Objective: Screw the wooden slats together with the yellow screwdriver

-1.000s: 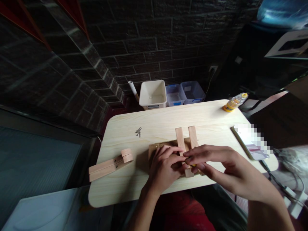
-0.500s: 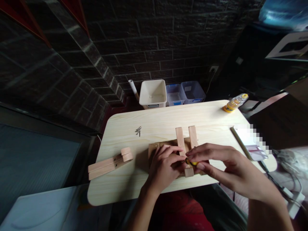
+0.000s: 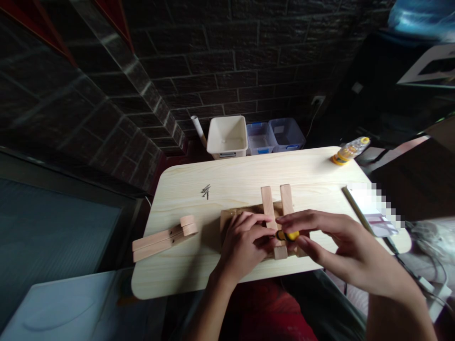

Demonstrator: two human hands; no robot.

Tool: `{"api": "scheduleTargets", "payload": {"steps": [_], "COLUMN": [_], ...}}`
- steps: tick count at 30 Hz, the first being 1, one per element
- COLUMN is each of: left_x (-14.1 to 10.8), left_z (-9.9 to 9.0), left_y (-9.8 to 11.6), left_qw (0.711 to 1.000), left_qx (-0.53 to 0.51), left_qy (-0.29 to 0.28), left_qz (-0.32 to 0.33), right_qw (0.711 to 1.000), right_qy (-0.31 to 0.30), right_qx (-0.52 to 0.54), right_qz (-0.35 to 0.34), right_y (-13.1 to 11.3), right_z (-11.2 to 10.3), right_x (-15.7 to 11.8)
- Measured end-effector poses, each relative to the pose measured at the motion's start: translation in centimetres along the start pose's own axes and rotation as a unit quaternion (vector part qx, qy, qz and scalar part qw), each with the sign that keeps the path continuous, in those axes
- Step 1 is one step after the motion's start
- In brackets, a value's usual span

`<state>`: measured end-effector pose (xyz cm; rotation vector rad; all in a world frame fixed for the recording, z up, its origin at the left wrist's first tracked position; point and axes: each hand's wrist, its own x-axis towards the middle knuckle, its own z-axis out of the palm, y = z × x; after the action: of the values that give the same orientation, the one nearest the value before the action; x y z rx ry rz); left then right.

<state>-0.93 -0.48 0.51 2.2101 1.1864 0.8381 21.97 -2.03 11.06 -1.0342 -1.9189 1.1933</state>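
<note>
dark brick wall (image 3: 245, 52) beyond pale desk (image 3: 234, 177). risk: yellow-black screwdriver (image 3: 292, 235) skids from off-axis push, jabs left fingers; wooden strip (image 3: 267, 199) skews if left hand (image 3: 241, 241) slackens. screwdriver by desk's near edge, right of middle; long axis roughly along that edge, hidden tip apparently pointing left. right hand (image 3: 344, 246) nearly closed, pinching handle. left half-curled against strip; cannot tell if gripping.

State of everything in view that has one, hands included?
Left hand: resting on the wooden assembly
Right hand: fingers at yellow-and-black tool
Screws: loose, piled
Bottle: standing, yellow cap on
White tub: open
Left blue-clear bin: open
Right blue-clear bin: open
</note>
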Motion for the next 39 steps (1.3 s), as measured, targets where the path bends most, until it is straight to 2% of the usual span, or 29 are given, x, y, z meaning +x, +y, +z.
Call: {"api": "scheduleTargets", "payload": {"steps": [5, 17, 27, 39], "left_x": [-0.04, -0.10, -0.07, -0.05], "left_z": [-0.11, -0.14, -0.15, -0.30], "left_y": [0.04, 0.08, 0.13, 0.13], "left_qw": [1.000, 1.000, 1.000, 1.000], "left_qx": [0.000, -0.002, 0.003, -0.009], "left_qy": [-0.005, -0.002, -0.004, -0.005], "left_qz": [0.000, -0.002, -0.002, -0.002], "right_qw": [1.000, 1.000, 1.000, 1.000], "right_qy": [-0.003, 0.012, 0.012, 0.008], "right_qx": [-0.003, -0.004, 0.001, 0.000], "right_qz": [0.009, -0.015, 0.012, -0.005], "right_y": [-0.11, -0.08, 0.03, 0.20], "right_z": [-0.02, 0.16, 0.03, 0.01], "right_x": [-0.07, 0.34, -0.08, 0.16]}}
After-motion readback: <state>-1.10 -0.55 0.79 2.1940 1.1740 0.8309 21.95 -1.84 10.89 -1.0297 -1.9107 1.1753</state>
